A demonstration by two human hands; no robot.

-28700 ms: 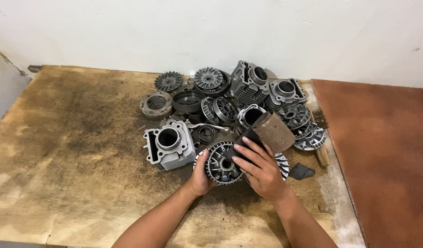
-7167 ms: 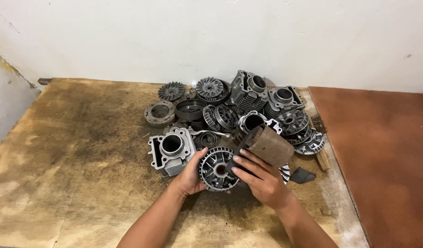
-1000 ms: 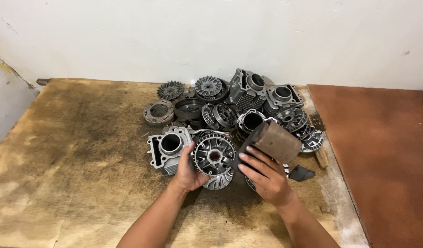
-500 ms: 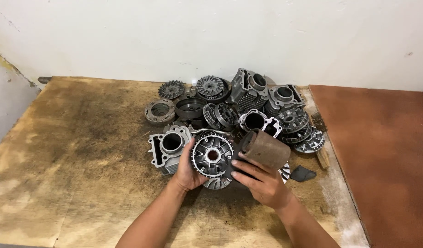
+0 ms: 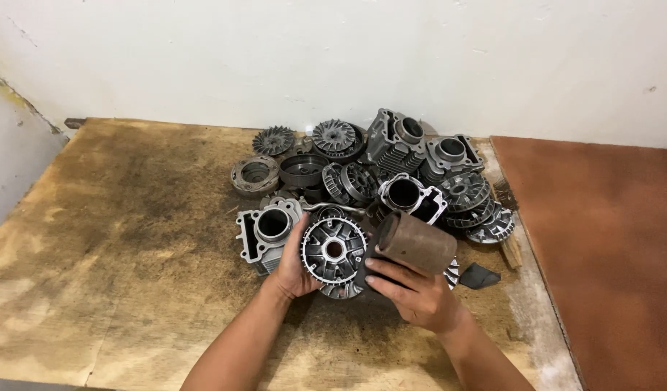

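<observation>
My left hand (image 5: pixel 294 262) grips a round, ribbed metal pulley disc (image 5: pixel 333 250) by its left rim, tilted up with its open face toward me. My right hand (image 5: pixel 419 295) holds a rusty brown cylindrical sleeve (image 5: pixel 415 242) lying on its side, its open end touching the disc's right edge. Both are just above the worn plywood tabletop (image 5: pixel 131 275). A grey engine cylinder block (image 5: pixel 267 230) sits right beside my left hand.
A heap of grey metal engine parts lies behind my hands: finned cylinders (image 5: pixel 396 142), fan-like discs (image 5: pixel 334 135), a ring-shaped hub (image 5: pixel 254 174). A small dark scrap (image 5: pixel 480 276) lies to the right. A reddish-brown surface (image 5: pixel 609 246) adjoins the table's right edge. A white wall is behind.
Within the last second the sleeve in my right hand has moved left against the disc's edge. The disc has stayed tilted up in my left hand.
</observation>
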